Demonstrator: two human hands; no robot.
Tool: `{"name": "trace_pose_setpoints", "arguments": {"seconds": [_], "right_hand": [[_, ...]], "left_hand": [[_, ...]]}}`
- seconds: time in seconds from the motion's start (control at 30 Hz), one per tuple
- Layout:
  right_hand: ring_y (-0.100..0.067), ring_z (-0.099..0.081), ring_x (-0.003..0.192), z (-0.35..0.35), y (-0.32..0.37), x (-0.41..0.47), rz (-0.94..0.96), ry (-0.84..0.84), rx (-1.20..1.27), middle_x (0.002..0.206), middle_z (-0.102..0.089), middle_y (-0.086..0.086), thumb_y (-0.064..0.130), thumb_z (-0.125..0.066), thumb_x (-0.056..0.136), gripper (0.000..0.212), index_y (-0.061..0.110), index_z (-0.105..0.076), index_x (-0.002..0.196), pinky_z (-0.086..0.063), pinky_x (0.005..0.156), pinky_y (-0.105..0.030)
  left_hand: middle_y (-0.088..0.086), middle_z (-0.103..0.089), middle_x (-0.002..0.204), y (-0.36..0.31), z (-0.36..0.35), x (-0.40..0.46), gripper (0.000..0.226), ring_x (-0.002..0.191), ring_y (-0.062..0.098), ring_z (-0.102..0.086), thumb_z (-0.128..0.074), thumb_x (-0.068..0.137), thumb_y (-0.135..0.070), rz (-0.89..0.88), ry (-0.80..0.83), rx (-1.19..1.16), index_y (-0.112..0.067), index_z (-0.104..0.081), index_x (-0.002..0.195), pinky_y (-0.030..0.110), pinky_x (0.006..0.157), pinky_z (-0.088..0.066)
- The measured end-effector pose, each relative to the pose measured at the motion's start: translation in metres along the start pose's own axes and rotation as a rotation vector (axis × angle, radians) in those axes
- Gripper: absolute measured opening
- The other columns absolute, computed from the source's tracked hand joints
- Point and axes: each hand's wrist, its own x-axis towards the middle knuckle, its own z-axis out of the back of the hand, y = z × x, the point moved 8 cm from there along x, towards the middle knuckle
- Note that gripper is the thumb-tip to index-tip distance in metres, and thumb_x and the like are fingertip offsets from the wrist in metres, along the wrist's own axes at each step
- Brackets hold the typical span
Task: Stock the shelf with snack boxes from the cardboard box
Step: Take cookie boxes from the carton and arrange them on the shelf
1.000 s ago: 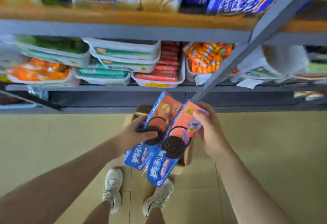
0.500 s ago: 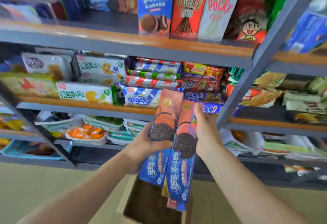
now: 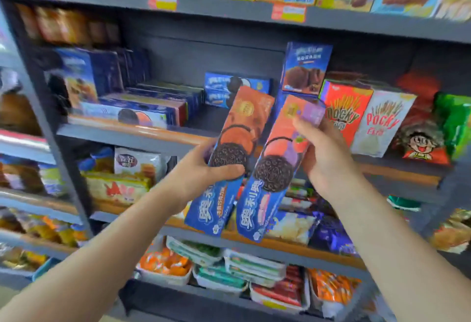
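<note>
Gripped mid-length, an orange-and-blue cardboard cookie box (image 3: 229, 158) sits in the left hand (image 3: 201, 171). Beside it, the right hand (image 3: 328, 158) clasps a pink-and-blue cardboard cookie box (image 3: 277, 169) near its top.

- Bright, even light falls across the scene; no harsh shadows, no glare.
- Motion blur smears the packages at top and left.
- Wide-angle distortion bends the shelf (image 3: 158, 141) edges.
- The centre stays sharpest.

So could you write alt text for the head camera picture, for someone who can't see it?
Two hands each hold up a long cookie box, left hand on the brown-topped box, right hand on the pink-topped box, before a snack shelf with blue cookie boxes and Pocky boxes.
</note>
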Motion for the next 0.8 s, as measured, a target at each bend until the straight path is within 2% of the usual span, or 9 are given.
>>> {"name": "trace_pose_setpoints", "arguments": {"seconds": [0.1,0.23,0.27,0.3,0.33,0.37,0.5,0.67,0.8], "right_hand": [[-0.012,-0.06,0.071,-0.02,0.033,0.039,0.145,-0.07,0.075,0.082,-0.066,0.002,0.016,-0.061,0.081,0.019,0.014,-0.062,0.1,-0.049,0.07,-0.024],[-0.004,-0.059,0.059,-0.042,0.033,0.086,0.25,-0.212,0.16,0.066,-0.064,0.01,0.008,-0.059,0.088,0.007,0.014,-0.058,0.091,-0.047,0.058,-0.017],[-0.005,-0.06,0.062,-0.047,0.024,0.096,0.254,-0.254,0.125,0.069,-0.066,0.008,0.011,-0.064,0.085,0.014,0.008,-0.058,0.098,-0.048,0.061,-0.019],[-0.009,-0.062,0.07,-0.052,0.013,0.104,0.248,-0.289,0.075,0.079,-0.067,0.004,0.017,-0.071,0.078,0.038,0.002,-0.054,0.109,-0.049,0.066,-0.024],[-0.014,-0.062,0.079,-0.058,0.002,0.108,0.225,-0.31,0.02,0.092,-0.066,-0.002,0.023,-0.075,0.07,0.059,0.001,-0.048,0.118,-0.05,0.072,-0.03],[-0.018,-0.061,0.084,-0.063,-0.008,0.111,0.209,-0.333,-0.035,0.101,-0.062,-0.005,0.022,-0.077,0.068,0.065,0.005,-0.042,0.121,-0.049,0.076,-0.036],[-0.012,-0.054,0.078,-0.06,-0.037,0.135,0.212,-0.368,-0.339,0.097,-0.048,0.013,-0.001,-0.069,0.076,0.063,0.025,-0.033,0.12,-0.049,0.07,-0.031],[-0.026,-0.058,0.101,-0.047,-0.07,0.167,0.002,-0.291,-0.929,0.114,-0.057,-0.012,0.018,-0.089,0.055,0.074,0.016,-0.045,0.114,-0.048,0.088,-0.037],[-0.032,-0.056,0.109,-0.037,-0.079,0.183,-0.138,-0.287,-1.221,0.118,-0.056,-0.014,0.027,-0.085,0.064,0.077,0.004,-0.04,0.123,-0.046,0.087,-0.037]], "left_hand": [[-0.015,-0.07,0.077,-0.037,0.059,0.03,0.045,0.07,-0.002,-0.063,-0.081,0.06,-0.011,-0.124,-0.008,0.16,-0.026,-0.06,0.098,0.009,0.065,-0.048],[-0.019,-0.07,0.077,-0.067,0.122,0.072,0.046,0.068,-0.005,-0.063,-0.082,0.064,-0.008,-0.205,-0.031,0.283,-0.031,-0.058,0.097,0.011,0.065,-0.049],[-0.015,-0.071,0.081,-0.07,0.131,0.083,0.048,0.07,-0.003,-0.064,-0.084,0.061,-0.012,-0.204,-0.026,0.303,-0.032,-0.059,0.097,0.015,0.07,-0.052],[-0.012,-0.071,0.085,-0.07,0.139,0.095,0.052,0.073,0.001,-0.066,-0.085,0.055,-0.02,-0.195,-0.019,0.325,-0.032,-0.06,0.099,0.02,0.074,-0.054],[-0.009,-0.072,0.088,-0.069,0.145,0.104,0.057,0.075,0.004,-0.067,-0.084,0.048,-0.027,-0.186,-0.012,0.346,-0.031,-0.061,0.1,0.026,0.078,-0.054],[-0.006,-0.072,0.09,-0.067,0.151,0.113,0.062,0.078,0.008,-0.067,-0.082,0.042,-0.033,-0.172,-0.003,0.365,-0.03,-0.063,0.101,0.031,0.08,-0.055],[0.0,-0.073,0.094,-0.058,0.166,0.145,0.067,0.08,0.015,-0.068,-0.078,0.035,-0.04,-0.12,0.077,0.406,-0.028,-0.065,0.099,0.038,0.084,-0.055],[-0.005,-0.072,0.098,-0.061,0.162,0.176,0.055,0.089,0.012,-0.068,-0.083,0.048,-0.031,-0.138,0.203,0.539,-0.029,-0.067,0.101,0.018,0.078,-0.051],[-0.004,-0.071,0.103,-0.074,0.144,0.199,0.058,0.093,0.012,-0.067,-0.084,0.055,-0.024,-0.155,0.288,0.612,-0.026,-0.064,0.109,0.023,0.084,-0.049]]}}
